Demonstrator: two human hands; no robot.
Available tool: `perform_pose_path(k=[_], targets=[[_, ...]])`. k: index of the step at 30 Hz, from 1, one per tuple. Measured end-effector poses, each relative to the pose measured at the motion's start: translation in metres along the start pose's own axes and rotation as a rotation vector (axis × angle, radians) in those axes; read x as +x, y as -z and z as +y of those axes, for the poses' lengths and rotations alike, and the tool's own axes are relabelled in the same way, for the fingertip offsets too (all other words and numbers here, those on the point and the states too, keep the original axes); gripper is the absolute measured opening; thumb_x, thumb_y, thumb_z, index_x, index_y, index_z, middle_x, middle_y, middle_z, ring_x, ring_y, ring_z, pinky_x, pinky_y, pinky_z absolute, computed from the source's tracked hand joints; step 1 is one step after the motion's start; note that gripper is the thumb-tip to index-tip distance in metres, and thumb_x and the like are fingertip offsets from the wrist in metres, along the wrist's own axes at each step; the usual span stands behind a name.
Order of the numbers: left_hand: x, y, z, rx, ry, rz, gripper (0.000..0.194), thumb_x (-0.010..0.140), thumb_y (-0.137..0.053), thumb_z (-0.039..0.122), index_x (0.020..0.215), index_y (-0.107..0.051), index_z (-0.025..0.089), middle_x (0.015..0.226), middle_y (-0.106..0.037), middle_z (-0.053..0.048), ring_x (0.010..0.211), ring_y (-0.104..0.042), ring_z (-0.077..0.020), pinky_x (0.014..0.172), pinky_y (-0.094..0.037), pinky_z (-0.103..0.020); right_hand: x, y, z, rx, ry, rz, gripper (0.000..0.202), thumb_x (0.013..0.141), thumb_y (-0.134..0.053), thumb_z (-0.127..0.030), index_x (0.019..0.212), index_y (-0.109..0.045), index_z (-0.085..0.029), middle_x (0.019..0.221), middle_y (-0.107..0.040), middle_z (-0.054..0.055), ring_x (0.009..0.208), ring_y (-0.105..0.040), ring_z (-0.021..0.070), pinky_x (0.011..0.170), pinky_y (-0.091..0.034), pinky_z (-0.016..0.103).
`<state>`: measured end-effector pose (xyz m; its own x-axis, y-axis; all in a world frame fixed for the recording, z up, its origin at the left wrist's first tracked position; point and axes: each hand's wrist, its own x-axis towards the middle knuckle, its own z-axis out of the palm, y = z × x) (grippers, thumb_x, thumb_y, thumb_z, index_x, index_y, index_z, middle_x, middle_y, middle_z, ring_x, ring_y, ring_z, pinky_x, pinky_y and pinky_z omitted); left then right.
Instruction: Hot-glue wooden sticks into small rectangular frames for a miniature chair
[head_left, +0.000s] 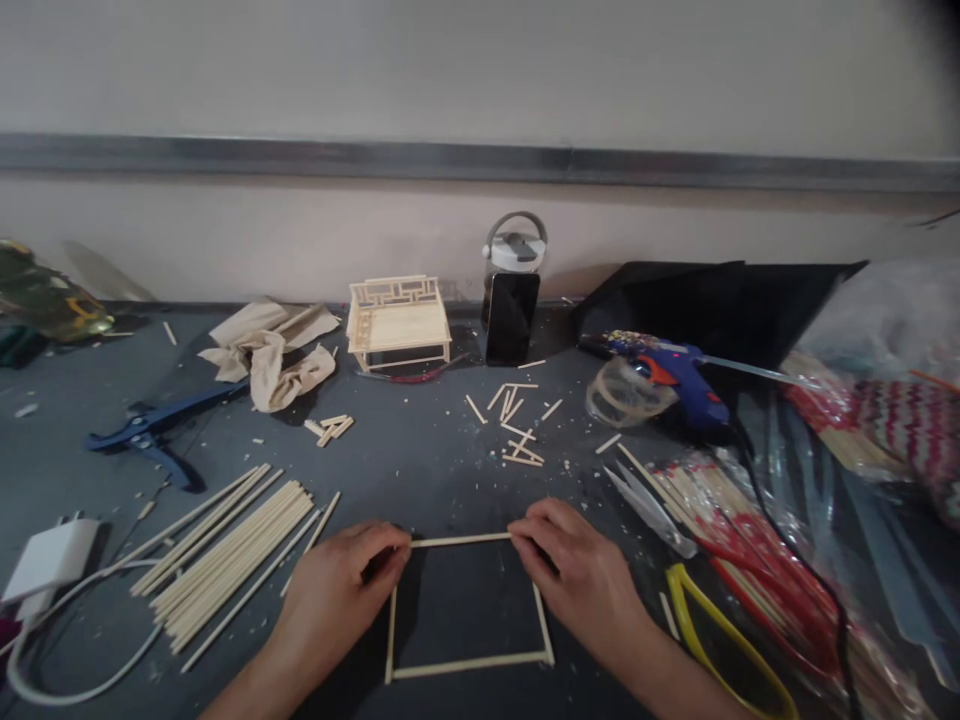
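Note:
A rectangle of thin wooden sticks lies on the dark table in front of me, its near stick [472, 665] closest to me. The far wooden stick [461, 541] runs between my two hands. My left hand [349, 575] pinches its left end between thumb and fingers, over the rectangle's far left corner. At the other end, my right hand [574, 560] pinches the same stick, hiding the far right corner. Left of my left hand lies a bundle of wooden sticks [232, 565]. Short cut pieces [523, 447] are scattered beyond my hands.
A small stick-built bench [397, 325] stands at the back beside a phone [512, 320]. On the right are a blue hot glue gun [675, 375], scissors [652, 510] and bagged sticks [720, 500]. Blue cutters [150, 435], crumpled cloth [270, 350] and a white charger [56, 560] lie left.

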<state>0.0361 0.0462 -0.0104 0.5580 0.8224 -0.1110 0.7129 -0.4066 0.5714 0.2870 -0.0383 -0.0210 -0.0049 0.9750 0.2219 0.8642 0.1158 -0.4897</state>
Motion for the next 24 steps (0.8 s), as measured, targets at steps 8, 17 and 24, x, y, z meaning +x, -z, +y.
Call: perform_pose_path(k=[8, 17, 24], targets=[[0.002, 0.002, 0.004, -0.008, 0.025, -0.021, 0.018, 0.088, -0.048, 0.029, 0.087, -0.066, 0.025, 0.082, -0.071, 0.002, 0.076, -0.066, -0.0168, 0.064, -0.043, -0.023, 0.0, -0.003, 0.001, 0.017, -0.031, -0.018, 0.016, 0.09, -0.05, -0.016, 0.085, -0.063, -0.023, 0.085, -0.059, 0.001, 0.081, -0.058, 0.0163, 0.073, -0.045, 0.028], [0.0, 0.004, 0.007, 0.008, 0.027, -0.009, 0.019, 0.087, -0.047, 0.026, 0.087, -0.065, 0.024, 0.083, -0.07, 0.001, 0.078, -0.065, -0.0167, 0.066, -0.041, -0.023, 0.004, -0.002, 0.0, 0.04, -0.016, -0.004, 0.016, 0.088, -0.051, -0.014, 0.079, -0.061, -0.023, 0.081, -0.059, 0.0, 0.079, -0.059, 0.015, 0.073, -0.044, 0.026], [0.006, 0.013, 0.017, -0.003, 0.028, 0.007, 0.018, 0.085, -0.052, 0.03, 0.096, -0.065, 0.025, 0.069, -0.068, 0.002, 0.063, -0.063, -0.0164, 0.056, -0.038, -0.023, 0.004, 0.0, 0.0, 0.067, 0.008, 0.006, 0.016, 0.088, -0.05, -0.016, 0.079, -0.061, -0.023, 0.081, -0.06, 0.0, 0.079, -0.061, 0.0142, 0.071, -0.045, 0.025]])
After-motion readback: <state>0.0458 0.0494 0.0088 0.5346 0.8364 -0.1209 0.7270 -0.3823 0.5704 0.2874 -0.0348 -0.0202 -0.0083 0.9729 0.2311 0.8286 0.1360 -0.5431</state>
